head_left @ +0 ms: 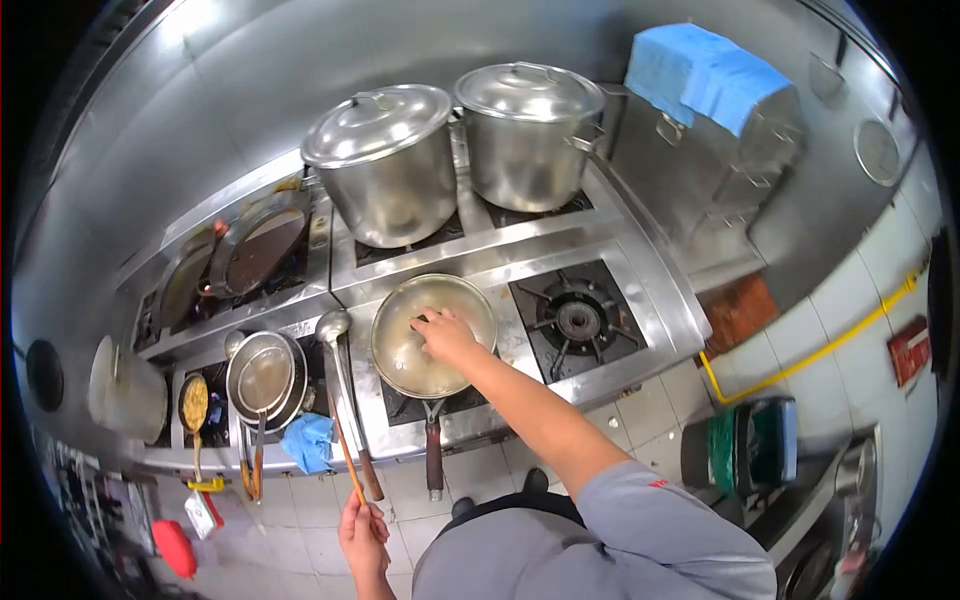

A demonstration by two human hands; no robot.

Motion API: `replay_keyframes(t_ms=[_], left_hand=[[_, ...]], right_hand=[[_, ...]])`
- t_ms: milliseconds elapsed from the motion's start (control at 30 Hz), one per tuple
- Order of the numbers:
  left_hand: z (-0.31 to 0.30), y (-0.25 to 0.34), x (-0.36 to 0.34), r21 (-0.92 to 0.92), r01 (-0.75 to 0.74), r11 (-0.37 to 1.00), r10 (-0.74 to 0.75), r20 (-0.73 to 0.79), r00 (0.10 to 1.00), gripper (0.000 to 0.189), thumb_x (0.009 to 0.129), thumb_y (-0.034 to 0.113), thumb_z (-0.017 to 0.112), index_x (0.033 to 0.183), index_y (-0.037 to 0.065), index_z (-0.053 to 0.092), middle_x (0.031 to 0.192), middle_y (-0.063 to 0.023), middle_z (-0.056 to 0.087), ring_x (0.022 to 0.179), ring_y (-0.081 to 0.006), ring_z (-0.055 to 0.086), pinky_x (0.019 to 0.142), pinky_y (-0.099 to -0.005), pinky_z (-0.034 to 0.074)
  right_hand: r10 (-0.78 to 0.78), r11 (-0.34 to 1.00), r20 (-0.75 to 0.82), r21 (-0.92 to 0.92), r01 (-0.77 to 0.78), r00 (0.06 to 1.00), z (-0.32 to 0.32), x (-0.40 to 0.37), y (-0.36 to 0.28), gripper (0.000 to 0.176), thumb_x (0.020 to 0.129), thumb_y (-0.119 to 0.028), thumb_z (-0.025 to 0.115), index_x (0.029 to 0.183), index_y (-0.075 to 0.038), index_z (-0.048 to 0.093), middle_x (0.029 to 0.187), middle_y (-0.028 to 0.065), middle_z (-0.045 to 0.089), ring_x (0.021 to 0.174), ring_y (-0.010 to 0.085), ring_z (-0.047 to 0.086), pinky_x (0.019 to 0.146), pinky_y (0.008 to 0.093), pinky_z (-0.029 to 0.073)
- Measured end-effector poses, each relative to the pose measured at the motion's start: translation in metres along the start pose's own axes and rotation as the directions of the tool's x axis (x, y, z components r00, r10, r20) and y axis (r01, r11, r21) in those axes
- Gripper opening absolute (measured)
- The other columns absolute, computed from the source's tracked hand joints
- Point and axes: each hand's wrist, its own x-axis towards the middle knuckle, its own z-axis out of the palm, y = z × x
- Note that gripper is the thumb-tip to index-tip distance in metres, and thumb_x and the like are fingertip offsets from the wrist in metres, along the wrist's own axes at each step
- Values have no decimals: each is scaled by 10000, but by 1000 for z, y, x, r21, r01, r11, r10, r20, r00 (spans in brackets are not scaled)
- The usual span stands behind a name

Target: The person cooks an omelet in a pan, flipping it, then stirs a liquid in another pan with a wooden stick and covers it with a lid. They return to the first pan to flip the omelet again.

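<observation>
A frying pan [433,450] with a dark handle sits on a front burner, covered by a see-through, misted lid [405,355]. My right hand [445,335] reaches over the lid, its fingers closed round the dark knob in the middle. Low in the view, my left hand [362,530] grips a pair of long wooden chopsticks [346,445], their tips pointing up toward the stove. Just left of the pan lies a long-handled ladle [333,328], its handle running alongside the chopsticks. A blue cloth [308,442] rests at the stove's front edge, left of the chopsticks.
Two lidded stockpots [390,190] [528,160] stand on the back burners. A bare burner [577,320] is right of the pan. Strainers [265,375] and a small pan of yellow food [195,404] are at left. A bin [745,445] and yellow pipe [820,350] stand right.
</observation>
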Motion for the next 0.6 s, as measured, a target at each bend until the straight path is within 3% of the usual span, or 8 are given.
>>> replay_keyframes(t_ms=[233, 300, 367, 400, 433, 500, 533, 600], left_hand=[[41, -10, -61, -48, -42, 998, 34, -170, 985, 278, 845, 47, 427, 1121, 38, 460, 736, -60, 529, 436, -87, 469, 391, -183, 394], [43, -14, -67, -70, -32, 997, 19, -185, 983, 259, 842, 42, 435, 1097, 26, 478, 770, -79, 550, 462, -97, 491, 409, -189, 404], [40, -18, -74, -84, -32, 996, 13, -223, 975, 241, 839, 37, 442, 1073, 13, 496, 805, -98, 571, 488, -107, 513, 427, -195, 413], [39, -19, -76, -107, -13, 994, -10, -203, 979, 215, 838, 41, 447, 1041, 7, 510, 850, -117, 580, 505, -121, 527, 436, -211, 422], [34, -18, -79, -128, -1, 992, -23, -192, 981, 191, 837, 45, 452, 1008, 0, 524, 895, -137, 588, 521, -135, 542, 445, -227, 432], [25, -18, -82, -103, -56, 993, 42, -139, 989, 197, 840, 32, 431, 1008, -2, 529, 937, -152, 588, 601, -168, 582, 507, -259, 463], [24, -15, -87, -108, -81, 991, 56, -215, 975, 197, 840, 32, 431, 1008, -2, 529, 937, -152, 588, 601, -168, 582, 507, -259, 463], [25, -8, -91, -258, -80, 963, 50, -119, 992, 222, 844, 19, 403, 1033, 9, 519, 956, -152, 586, 709, -196, 603, 584, -276, 481]], right_hand=[[-106, 993, 125, 69, 98, 986, 4, 32, 32, 348, 692, -186, 615, 1025, -114, 540, 1025, 120, 505, 912, 264, 521, 805, 369, 418], [-76, 993, 114, 101, 64, 991, -17, 29, 42, 388, 699, -195, 623, 1067, -116, 528, 1081, 151, 495, 1003, 277, 486, 839, 362, 400], [-76, 958, -134, 266, 109, 988, -36, 22, 70, 342, 732, -192, 587, 1051, -85, 531, 1095, 165, 485, 992, 304, 490, 850, 375, 397], [8, 928, -63, 372, 16, 998, -52, 22, 86, 365, 741, -169, 574, 1087, -72, 507, 1115, 158, 490, 1042, 305, 468, 886, 360, 374], [83, 820, -137, 572, 10, 987, -56, 17, 110, 358, 753, -159, 567, 1086, -44, 502, 1084, 139, 516, 1053, 272, 473, 893, 343, 370], [130, 921, -201, 388, -43, 971, -104, -3, 135, 355, 758, -167, 575, 1076, -21, 515, 1090, 148, 516, 1025, 262, 494, 875, 336, 385], [166, 890, -200, 451, -60, 966, -111, -13, 159, 375, 750, -174, 582, 1082, -14, 510, 1089, 162, 515, 1015, 273, 496, 866, 336, 386], [232, 928, -259, 348, -134, 938, -109, -35, 217, 395, 745, -202, 590, 1075, -2, 505, 1079, 186, 514, 1011, 297, 491, 867, 347, 377]])
